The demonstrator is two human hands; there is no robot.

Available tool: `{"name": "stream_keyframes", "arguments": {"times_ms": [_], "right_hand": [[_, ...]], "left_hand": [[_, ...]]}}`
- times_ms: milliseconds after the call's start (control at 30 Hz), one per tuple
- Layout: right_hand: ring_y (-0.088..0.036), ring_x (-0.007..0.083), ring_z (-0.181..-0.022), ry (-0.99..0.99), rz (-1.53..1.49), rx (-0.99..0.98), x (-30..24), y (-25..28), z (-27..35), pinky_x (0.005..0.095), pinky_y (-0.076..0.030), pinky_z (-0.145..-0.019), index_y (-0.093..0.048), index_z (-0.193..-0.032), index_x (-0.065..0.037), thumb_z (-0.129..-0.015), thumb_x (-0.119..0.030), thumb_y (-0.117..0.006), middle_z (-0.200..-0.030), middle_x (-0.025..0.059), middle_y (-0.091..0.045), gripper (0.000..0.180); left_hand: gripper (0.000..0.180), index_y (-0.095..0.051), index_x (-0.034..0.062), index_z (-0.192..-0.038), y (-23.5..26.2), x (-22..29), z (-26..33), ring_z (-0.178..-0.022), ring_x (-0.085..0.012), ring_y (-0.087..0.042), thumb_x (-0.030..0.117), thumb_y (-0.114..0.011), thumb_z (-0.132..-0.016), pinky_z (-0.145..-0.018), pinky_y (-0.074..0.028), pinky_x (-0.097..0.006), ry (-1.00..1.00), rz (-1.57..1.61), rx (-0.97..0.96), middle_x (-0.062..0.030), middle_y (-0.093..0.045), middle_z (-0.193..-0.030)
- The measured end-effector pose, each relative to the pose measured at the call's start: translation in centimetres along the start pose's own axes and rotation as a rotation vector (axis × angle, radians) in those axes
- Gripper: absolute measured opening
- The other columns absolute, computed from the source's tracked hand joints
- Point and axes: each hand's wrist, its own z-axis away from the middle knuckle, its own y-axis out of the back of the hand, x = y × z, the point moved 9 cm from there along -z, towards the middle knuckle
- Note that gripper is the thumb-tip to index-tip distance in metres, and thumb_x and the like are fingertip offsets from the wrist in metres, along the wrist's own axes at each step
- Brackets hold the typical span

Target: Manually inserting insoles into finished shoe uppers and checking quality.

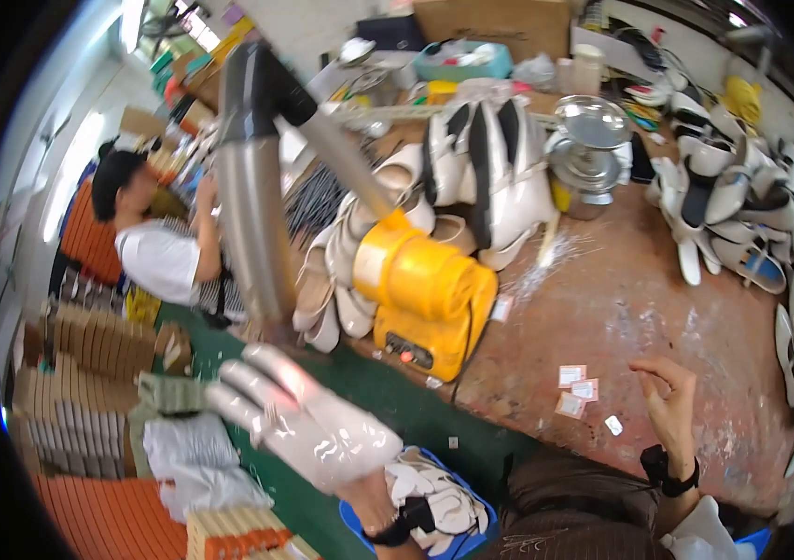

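Observation:
My left hand (308,429), in a glossy white glove, is held palm down beneath the mouth of a wide steel pipe (259,224). Its fingers are spread, and I see nothing held in them. A reddish glow falls on the glove's fingers. Beside the pipe stands a yellow blower-like machine (416,289) at the table's left edge. Bare and slightly curled, my right hand (670,411) hovers over or rests on the brown table (602,327). Its thumb and forefinger are apart with nothing between them. Small printed labels (576,390) lie to its left.
White shoes (500,159) stand behind the machine, with more piled along the right (742,196). A blue bin of white pieces (439,495) sits below my left wrist. Metal bowls (590,149) stand at the back. Stacked cartons (98,345) and another person (159,252) are leftward.

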Motion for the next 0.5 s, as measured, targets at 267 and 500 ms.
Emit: {"name": "stream_keyframes", "arguments": {"times_ms": [267, 500], "right_hand": [[-0.070, 0.0263, -0.081, -0.077, 0.041, 0.069, 2.4, 4.7, 1.1, 0.0310, -0.053, -0.075, -0.073, -0.098, 0.001, -0.077, 0.008, -0.059, -0.090, 0.0169, -0.072, 0.026], [-0.069, 0.0317, -0.083, -0.055, 0.136, 0.249, 3.5, 10.7, 5.4, 0.0351, -0.054, -0.074, -0.073, -0.101, -0.002, -0.078, 0.007, -0.060, -0.095, 0.0168, -0.072, 0.028]], "left_hand": [[0.051, -0.043, -0.0050, -0.141, -1.6, 4.1, 1.4, -0.127, -0.0401, -0.049, 0.006, -0.054, -0.092, -0.104, -0.042, -0.046, -0.102, -0.714, 0.105, -0.0215, -0.051, -0.140], [0.049, -0.052, -0.0010, -0.136, -16.6, 7.3, -5.4, -0.113, -0.0242, -0.058, 0.027, -0.064, -0.098, -0.098, -0.049, -0.040, 0.024, 0.582, -0.480, -0.0164, -0.059, -0.125]]}}
